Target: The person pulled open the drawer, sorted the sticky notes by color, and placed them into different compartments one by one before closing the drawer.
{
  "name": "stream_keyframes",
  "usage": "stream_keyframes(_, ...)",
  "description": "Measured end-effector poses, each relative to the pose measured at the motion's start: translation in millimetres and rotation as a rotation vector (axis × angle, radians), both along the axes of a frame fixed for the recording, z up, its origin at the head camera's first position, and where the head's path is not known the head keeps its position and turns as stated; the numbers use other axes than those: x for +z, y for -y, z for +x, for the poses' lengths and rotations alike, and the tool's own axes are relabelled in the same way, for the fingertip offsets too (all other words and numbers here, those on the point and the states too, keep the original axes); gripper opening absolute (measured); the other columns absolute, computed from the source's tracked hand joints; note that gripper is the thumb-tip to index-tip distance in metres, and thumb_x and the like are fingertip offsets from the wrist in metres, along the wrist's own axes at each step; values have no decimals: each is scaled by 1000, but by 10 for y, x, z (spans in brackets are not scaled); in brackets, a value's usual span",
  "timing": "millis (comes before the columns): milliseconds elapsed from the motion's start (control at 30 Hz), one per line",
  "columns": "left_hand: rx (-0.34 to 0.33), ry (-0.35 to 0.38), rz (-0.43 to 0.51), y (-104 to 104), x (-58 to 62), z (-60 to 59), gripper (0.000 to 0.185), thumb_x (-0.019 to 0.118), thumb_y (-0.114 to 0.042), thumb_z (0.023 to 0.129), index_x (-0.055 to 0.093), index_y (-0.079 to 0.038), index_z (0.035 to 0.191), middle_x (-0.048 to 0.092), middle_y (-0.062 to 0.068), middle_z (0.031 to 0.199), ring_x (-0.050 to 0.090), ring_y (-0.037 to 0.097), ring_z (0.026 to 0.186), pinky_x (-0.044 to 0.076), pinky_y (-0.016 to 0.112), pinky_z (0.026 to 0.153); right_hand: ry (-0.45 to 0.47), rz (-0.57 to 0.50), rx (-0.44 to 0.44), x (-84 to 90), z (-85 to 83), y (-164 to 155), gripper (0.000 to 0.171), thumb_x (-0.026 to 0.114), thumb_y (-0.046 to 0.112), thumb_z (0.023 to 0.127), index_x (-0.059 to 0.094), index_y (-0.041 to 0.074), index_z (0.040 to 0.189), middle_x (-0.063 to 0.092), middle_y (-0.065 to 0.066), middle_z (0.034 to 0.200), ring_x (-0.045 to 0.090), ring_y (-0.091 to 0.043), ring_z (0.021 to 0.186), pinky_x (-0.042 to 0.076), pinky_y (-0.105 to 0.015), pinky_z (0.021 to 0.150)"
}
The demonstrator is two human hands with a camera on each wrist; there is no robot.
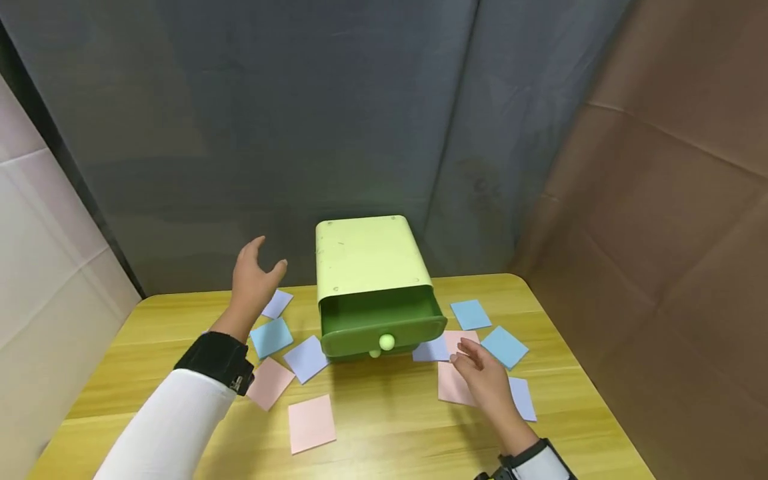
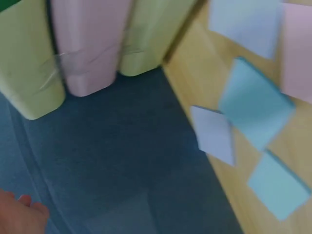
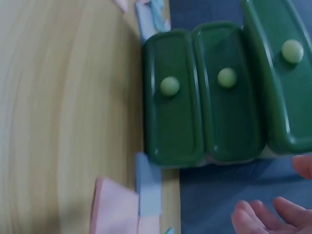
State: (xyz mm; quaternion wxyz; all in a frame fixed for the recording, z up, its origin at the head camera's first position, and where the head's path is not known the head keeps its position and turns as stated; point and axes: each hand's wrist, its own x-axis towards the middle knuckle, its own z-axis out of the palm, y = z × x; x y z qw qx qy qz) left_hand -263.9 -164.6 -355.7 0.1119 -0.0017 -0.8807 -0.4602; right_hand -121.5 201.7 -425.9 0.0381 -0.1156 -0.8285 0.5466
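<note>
A small drawer cabinet (image 1: 372,257) with a pale green top stands at the back middle of the table. Its top drawer (image 1: 354,341) is pulled partway out, and the visible part of the inside is bare green. In the right wrist view, the two lower drawers (image 3: 173,126) are closed, each with a round knob (image 3: 226,78). My left hand (image 1: 252,290) hovers left of the cabinet, thumb and fingers spread, holding nothing. To the right of the drawer, my right hand (image 1: 485,381) is held over pink sticky notes (image 1: 454,385) with loosely bent, empty fingers.
Square sticky notes lie scattered on both sides: blue (image 1: 272,337), lilac (image 1: 307,359) and pink (image 1: 312,424) at left, blue (image 1: 505,347) and lilac (image 1: 523,399) at right. A dark grey cloth (image 1: 288,133) hangs behind the wooden table (image 1: 384,427); a brown cloth (image 1: 678,233) hangs at right.
</note>
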Motion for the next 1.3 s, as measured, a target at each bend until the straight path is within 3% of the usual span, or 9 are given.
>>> stream_keyframes(167,-25,-16,-57,74,-200,178,68,60,-18,93,26,-1,150,23,23,155,21,43,142,25,60,112,-2,76,-44,-102,20,-158,56,61,19,95,41,1,144,45,-22,144,44,-35,132,41,-49,105)
stream_keyframes(367,-50,-34,-111,111,-497,414,65,62,-14,91,31,3,146,29,25,151,26,44,139,28,60,110,13,151,-61,-204,94,-289,60,60,22,96,35,1,147,41,-29,144,46,-48,124,44,-56,99)
stream_keyframes(567,-96,-62,-149,47,-802,724,65,67,-8,86,37,6,142,36,29,145,31,47,135,30,60,109,34,185,-86,-300,171,-395,61,58,24,97,33,0,148,34,-30,146,46,-51,121,46,-57,96)
stream_keyframes(800,-156,-16,-186,-86,-1113,1034,67,74,-8,81,43,5,139,44,27,141,38,46,131,38,59,104,8,172,-86,-405,279,-458,63,61,16,95,32,-3,147,28,-27,149,32,-45,134,35,-57,106)
stream_keyframes(967,-215,66,-207,-155,-1220,1145,68,78,-10,79,45,5,137,46,25,139,40,45,130,38,57,105,-16,207,-82,-483,334,-473,68,66,15,92,30,-6,146,26,-28,150,31,-45,134,33,-59,106)
stream_keyframes(1167,-309,210,-219,-220,-1270,1204,73,85,-7,71,49,7,133,50,27,134,44,45,127,39,56,104,17,235,-73,-536,361,-497,72,67,17,92,28,-7,147,22,-30,151,29,-48,135,31,-60,108)
stream_keyframes(1300,-354,274,-278,-248,-1275,1234,75,87,-7,66,52,8,131,51,27,132,45,45,125,41,54,103,44,227,-61,-561,364,-508,74,66,20,92,25,-6,148,19,-31,151,26,-48,136,30,-60,109)
